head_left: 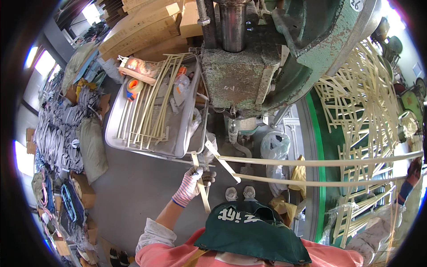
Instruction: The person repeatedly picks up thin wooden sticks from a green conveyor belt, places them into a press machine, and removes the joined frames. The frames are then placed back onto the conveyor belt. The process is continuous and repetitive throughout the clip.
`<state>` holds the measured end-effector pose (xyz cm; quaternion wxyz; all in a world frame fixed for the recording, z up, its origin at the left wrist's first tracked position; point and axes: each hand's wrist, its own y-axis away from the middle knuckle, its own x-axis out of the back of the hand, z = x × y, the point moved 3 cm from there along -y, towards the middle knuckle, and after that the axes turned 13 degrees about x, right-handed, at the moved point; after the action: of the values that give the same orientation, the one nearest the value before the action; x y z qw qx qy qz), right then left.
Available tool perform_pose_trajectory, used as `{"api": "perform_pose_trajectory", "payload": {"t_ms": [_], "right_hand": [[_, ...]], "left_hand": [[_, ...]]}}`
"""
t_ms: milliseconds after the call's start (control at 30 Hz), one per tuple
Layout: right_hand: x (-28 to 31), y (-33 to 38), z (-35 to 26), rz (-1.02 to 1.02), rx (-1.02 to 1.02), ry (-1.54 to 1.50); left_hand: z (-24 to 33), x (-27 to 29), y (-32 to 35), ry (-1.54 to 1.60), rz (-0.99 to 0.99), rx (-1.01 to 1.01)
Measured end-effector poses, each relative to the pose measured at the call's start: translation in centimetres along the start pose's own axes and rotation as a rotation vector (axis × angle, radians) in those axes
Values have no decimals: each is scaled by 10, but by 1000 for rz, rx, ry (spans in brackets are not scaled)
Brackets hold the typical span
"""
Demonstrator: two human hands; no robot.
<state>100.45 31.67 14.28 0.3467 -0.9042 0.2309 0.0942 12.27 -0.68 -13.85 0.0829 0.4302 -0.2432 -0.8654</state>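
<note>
Factory workshop: a heavy green press machine (249, 66) with worn paint stands on a bare concrete floor (138, 187). A grey tray (116, 116) holds cut pale strips (147, 111), more pile up as offcuts (360, 102) at right (tangled heap). Stacked cardboard boxes (142, 31) and bundled goods (58, 133) line the floor at left.

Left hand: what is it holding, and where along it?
The gloved left hand grips a short pale strip around its middle; both ends stick out. The right hand's grip, at the picture's right edge, cannot be made out.
</note>
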Motion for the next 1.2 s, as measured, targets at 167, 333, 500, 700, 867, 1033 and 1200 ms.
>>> {"api": "perform_pose_trajectory", "payload": {"t_ms": [167,333,500,700,867,1033,1200], "right_hand": [[-200,176,-24,-471,19,417],[-380,431,21,-1240,-556,393],[-443,532,57,-1039,-908,-73],[-466,547,75,-1005,-971,-81],[-467,548,106,-1125,-1133,-262],[-513,526,213,-1365,138,457],[-538,576,314,-1644,194,747]], "left_hand": [[7,-48,-13,19,93,-262],[17,-118,-41,-111,361,-358],[28,-145,-76,-36,441,-454],[41,-136,-104,-70,446,-536],[44,-124,-117,-23,433,-533],[38,-114,-121,-84,569,-446],[44,-110,-117,-214,491,-383]]}}
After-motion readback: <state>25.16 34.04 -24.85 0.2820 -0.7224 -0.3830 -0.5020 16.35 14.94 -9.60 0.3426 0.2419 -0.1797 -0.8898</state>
